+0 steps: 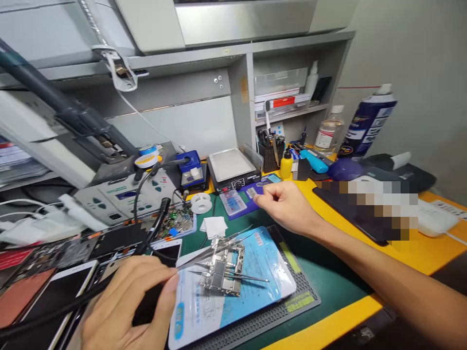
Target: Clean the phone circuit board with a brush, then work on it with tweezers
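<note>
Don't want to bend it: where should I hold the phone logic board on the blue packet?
Pinch the near edge of the logic board from above: it lies flat on the blue packet, and tweezers cross its middle and far side.

the left hand (127,304) pinches steel tweezers (199,257), their long thin arms running up and right to the phone logic board (222,267). the board lies flat on a blue and white packet (262,265), its silvery metal frame showing cut-outs. a slim steel tool (248,278) juts from its right side. the right hand (286,206), fingers curled together, sits just beside a purple card (251,194); anything between its fingertips is too small to tell.
</note>
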Motion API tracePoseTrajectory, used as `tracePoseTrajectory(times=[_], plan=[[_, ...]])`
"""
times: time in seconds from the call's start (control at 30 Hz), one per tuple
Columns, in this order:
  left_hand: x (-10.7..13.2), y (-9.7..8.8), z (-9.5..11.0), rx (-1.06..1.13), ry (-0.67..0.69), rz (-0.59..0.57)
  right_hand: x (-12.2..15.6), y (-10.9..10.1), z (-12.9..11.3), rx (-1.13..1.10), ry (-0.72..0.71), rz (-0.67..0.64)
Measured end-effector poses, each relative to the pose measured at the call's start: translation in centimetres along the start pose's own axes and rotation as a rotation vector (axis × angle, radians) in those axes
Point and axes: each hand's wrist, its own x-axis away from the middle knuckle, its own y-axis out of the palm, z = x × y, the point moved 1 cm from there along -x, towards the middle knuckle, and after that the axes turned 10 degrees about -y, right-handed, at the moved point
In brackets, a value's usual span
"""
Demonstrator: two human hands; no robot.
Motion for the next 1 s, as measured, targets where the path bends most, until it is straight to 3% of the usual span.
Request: tracePoseTrajectory(times=[0.1,1.0], plan=[[-0.3,-0.1,0.3,0.023,0.033,-0.068,0.0,0.0,-0.1,0.010,-0.007,-0.029],[-1.0,-0.2,1.6,0.090,0.017,-0.107,0.3,0.0,-0.9,0.045,-0.017,-0.077]])
